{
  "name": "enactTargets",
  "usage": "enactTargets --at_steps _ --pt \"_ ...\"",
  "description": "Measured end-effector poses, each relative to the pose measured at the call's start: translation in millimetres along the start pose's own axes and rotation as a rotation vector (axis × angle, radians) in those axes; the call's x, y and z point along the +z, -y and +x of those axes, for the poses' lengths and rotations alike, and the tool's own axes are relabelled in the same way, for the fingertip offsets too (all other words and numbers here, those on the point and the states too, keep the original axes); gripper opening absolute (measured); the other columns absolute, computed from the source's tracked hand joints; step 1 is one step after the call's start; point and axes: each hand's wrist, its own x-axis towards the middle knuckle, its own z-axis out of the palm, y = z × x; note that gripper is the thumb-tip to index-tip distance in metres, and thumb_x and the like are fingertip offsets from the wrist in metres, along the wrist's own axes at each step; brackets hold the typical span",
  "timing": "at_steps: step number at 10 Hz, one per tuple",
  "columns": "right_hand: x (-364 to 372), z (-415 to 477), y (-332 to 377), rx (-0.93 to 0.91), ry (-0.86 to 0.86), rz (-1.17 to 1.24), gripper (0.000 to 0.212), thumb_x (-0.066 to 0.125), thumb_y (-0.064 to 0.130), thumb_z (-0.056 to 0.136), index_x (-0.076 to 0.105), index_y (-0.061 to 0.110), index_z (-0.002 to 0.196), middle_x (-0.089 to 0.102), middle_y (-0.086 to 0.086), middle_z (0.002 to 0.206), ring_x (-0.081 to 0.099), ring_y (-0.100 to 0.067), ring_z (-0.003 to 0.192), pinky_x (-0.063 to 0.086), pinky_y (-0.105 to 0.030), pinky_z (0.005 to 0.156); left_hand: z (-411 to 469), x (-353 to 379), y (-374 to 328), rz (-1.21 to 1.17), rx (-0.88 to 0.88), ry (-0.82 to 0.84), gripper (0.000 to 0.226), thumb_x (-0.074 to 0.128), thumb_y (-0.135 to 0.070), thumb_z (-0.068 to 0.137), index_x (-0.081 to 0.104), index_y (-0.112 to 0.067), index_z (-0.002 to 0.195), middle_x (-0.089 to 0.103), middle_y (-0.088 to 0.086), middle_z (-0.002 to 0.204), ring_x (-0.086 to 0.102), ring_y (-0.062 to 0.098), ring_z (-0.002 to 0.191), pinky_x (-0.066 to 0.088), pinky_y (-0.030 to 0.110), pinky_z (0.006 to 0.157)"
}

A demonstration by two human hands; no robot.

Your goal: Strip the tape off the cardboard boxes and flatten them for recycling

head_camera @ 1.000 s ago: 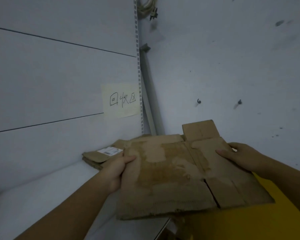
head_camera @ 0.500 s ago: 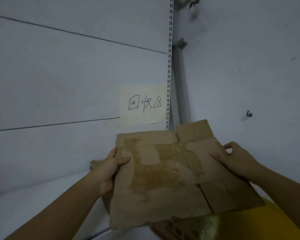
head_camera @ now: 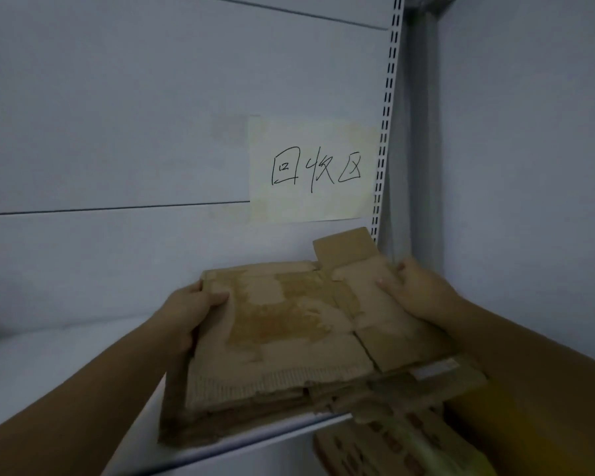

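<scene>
Location: storage or stockroom corner fitted with retail-type shelving, set aside for recycling. Evidence: white slotted metal shelving upright (head_camera: pixel 385 132) running up the corner; pale grey panelled back wall (head_camera: pixel 117 132) with horizontal seams; white flat shelf board (head_camera: pixel 66 355); cream paper sign (head_camera: pixel 315 207) stuck to the panel, handwritten in black 回收区 (recycling area); stack of flattened brown cardboard (head_camera: pixel 289 338) on the shelf below it.

left hand (head_camera: pixel 189 314) grips cardboard (head_camera: pixel 289 324) edge, thumb on top | right hand (head_camera: pixel 423 293) likewise (both forearms extended)
</scene>
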Motion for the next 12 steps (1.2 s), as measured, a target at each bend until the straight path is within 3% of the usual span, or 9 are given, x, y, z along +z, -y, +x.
enactTargets --at_steps 1,3,4,5,7,9,10,11,12 --pt "27.5 17.0 -2.3 -0.019 0.03 0.002 0.041 0.049 0.047 0.091 0.043 0.011 0.111 0.059 -0.008 0.098 0.054 -0.022 0.079 0.04 -0.03 0.06 -10.7 14.9 6.9 0.499 0.281 -0.259 0.032 0.051 -0.019 0.092 0.058 -0.001 0.118 0.061 0.022 0.119 0.058 0.038 0.104 0.048 0.04 0.088" --pt "72.7 29.2 -18.1 -0.282 0.116 -0.148 0.033 0.03 0.012 0.097 0.053 0.01 0.121 0.049 -0.013 0.129 0.048 -0.022 0.112 0.04 -0.029 0.089 -8.9 42.2 36.5 1.428 0.192 0.102 0.06 0.018 -0.058 0.094 0.019 -0.031 0.147 0.005 0.002 0.159 -0.001 0.03 0.144 0.012 0.054 0.114" --pt "81.7 34.8 -26.0 -0.383 0.207 0.01 0.034 0.032 0.012 0.099 0.054 0.01 0.125 0.056 -0.011 0.125 0.053 -0.021 0.109 0.041 -0.027 0.091 -7.2 41.3 44.6 1.366 0.19 0.049 0.06 0.021 -0.055 0.095 0.014 -0.03 0.149 0.005 0.002 0.16 -0.002 0.027 0.146 0.005 0.051 0.116" --pt "89.5 41.0 -30.2 -0.304 0.235 -0.062 0.033 0.031 0.019 0.1 0.057 0.013 0.12 0.062 -0.007 0.116 0.057 -0.021 0.098 0.036 -0.02 0.069 -4.0 41.0 45.8 1.382 0.144 0.056 0.059 0.019 -0.054 0.096 0.011 -0.03 0.149 -0.002 0.003 0.16 -0.007 0.027 0.145 0.007 0.053 0.115" --pt "87.8 37.7 -31.2 -0.271 0.105 -0.118 0.031 0.032 0.018 0.098 0.061 0.019 0.109 0.063 -0.004 0.114 0.056 -0.02 0.102 0.045 -0.029 0.086 -10.0 49.4 43.5 1.323 0.096 -0.013 0.064 0.017 -0.064 0.091 0.005 -0.038 0.148 -0.003 -0.002 0.16 -0.008 0.021 0.145 0.003 0.05 0.116" --pt "70.6 21.9 -24.4 -0.231 -0.022 -0.004 0.029 0.042 0.011 0.092 0.055 0.016 0.067 0.066 -0.013 0.086 0.053 -0.017 0.07 0.036 -0.025 0.056 -15.7 47.0 39.5 1.233 0.175 -0.047 0.064 0.024 -0.064 0.09 0.024 -0.033 0.145 0.014 -0.002 0.158 0.006 0.021 0.145 0.011 0.05 0.115" --pt "56.2 20.0 -28.0 -0.206 0.038 0.145 0.026 0.048 0.014 0.089 0.059 0.013 0.066 0.065 -0.011 0.082 0.059 -0.022 0.073 0.051 -0.032 0.065 -22.0 46.0 35.3 1.187 0.31 -0.182 0.046 0.033 -0.053 0.09 0.06 -0.027 0.116 0.057 0.001 0.128 0.047 0.019 0.119 0.032 0.043 0.109" --pt "48.4 17.8 -24.3 -0.182 0.183 0.055 0.023 0.049 0.018 0.088 0.07 0.016 0.098 0.067 -0.005 0.103 0.061 -0.019 0.088 0.052 -0.033 0.08 -26.0 45.3 30.9 1.135 0.368 -0.22 0.037 0.037 -0.044 0.088 0.068 -0.023 0.09 0.069 -0.001 0.086 0.059 0.014 0.082 0.041 0.042 0.1" --pt "17.2 7.0 4.7 -0.254 0.21 0.194 0.021 0.052 0.02 0.091 0.07 0.02 0.102 0.068 -0.001 0.107 0.061 -0.012 0.089 0.05 -0.028 0.08 -22.5 43.8 16.6 1.203 0.278 -0.168 0.039 0.034 -0.044 0.092 0.063 -0.023 0.109 0.065 0.004 0.112 0.055 0.022 0.108 0.036 0.044 0.106"
